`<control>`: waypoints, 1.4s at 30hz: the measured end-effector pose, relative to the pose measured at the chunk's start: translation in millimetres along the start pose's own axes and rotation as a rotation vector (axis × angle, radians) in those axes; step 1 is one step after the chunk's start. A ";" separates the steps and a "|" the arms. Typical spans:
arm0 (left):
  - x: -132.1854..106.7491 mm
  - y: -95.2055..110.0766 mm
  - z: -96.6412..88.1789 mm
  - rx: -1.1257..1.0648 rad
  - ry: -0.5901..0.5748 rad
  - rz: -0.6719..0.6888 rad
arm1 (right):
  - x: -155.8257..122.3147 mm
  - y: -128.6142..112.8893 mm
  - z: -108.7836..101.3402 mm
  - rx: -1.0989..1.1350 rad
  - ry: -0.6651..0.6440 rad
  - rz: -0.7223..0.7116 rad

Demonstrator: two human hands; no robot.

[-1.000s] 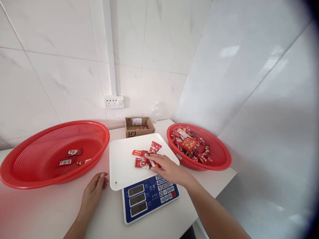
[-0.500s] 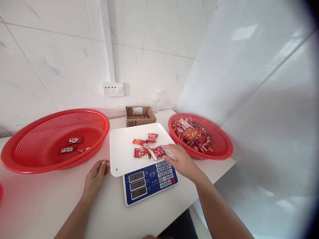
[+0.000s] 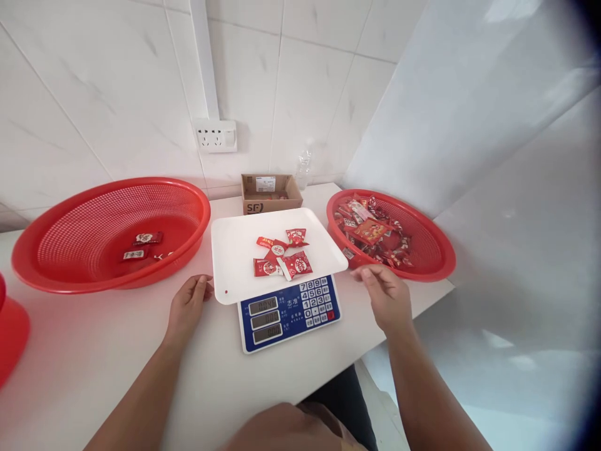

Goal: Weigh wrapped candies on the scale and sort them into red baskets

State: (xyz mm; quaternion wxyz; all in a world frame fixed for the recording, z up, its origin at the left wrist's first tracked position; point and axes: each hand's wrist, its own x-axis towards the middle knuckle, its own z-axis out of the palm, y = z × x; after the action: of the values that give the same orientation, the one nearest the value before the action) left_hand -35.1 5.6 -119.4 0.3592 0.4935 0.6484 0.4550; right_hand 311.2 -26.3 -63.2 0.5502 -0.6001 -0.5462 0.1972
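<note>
A blue electronic scale stands on the white table, with a white weighing tray on top. Several red snack packets lie in the middle of the tray. My left hand rests on the table beside the tray's left front corner, fingers loosely curled, holding nothing. My right hand hovers to the right of the scale, between it and the right red basket, fingers loosely apart and empty. That basket is heaped with red packets.
A large red mesh basket at the left holds a few packets. A small cardboard box and a clear bottle stand by the tiled wall under a socket. Another red object shows at the far left edge.
My right hand has let go of the packets on the tray and drawn back to the right, off the scale. The camera has tipped downward. My left hand has hardly moved.
</note>
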 end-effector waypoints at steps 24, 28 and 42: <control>-2.4 1.4 9.3 0.158 0.086 0.005 | -9.2 91.4 27.5 -0.095 -0.237 0.312; -0.2 -1.5 10.8 0.165 0.082 0.011 | -10.1 90.0 24.0 -0.098 -0.293 0.297; -3.9 2.8 14.8 0.194 0.153 -0.009 | -9.5 85.0 18.3 -0.203 -0.417 0.265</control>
State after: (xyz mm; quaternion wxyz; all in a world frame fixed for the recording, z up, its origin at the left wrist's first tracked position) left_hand -19.6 5.6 -121.5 0.2611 0.4871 0.7170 0.4248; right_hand 330.1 -9.3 -146.9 0.3324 -0.6650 -0.5811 0.3311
